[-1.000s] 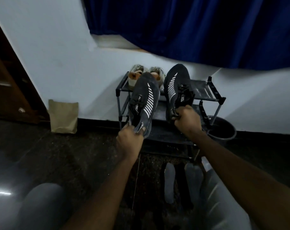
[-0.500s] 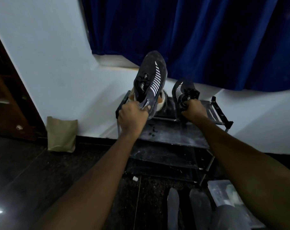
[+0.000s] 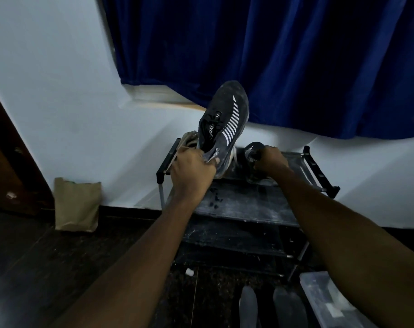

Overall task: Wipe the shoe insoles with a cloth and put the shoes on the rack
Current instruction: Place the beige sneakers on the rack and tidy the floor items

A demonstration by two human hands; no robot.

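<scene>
Simultaneously, the left hand [image 3: 193, 171] kept its grip clenched on a striped shoe [image 3: 225, 119]; the right hand [image 3: 271, 160] grasped a second shoe [image 3: 252, 150] on the rack [image 3: 248, 204].

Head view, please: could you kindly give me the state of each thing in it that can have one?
Striped sneaker, raised, toe tilted up over the shoe rack.
Left hand, grips the striped sneaker's heel.
Second sneaker, low at the top shelf, mostly hidden.
Right hand, grips the second sneaker.
Insoles, out of the shoes, flat on the floor.
Paper bag, upright against the wall.
</scene>
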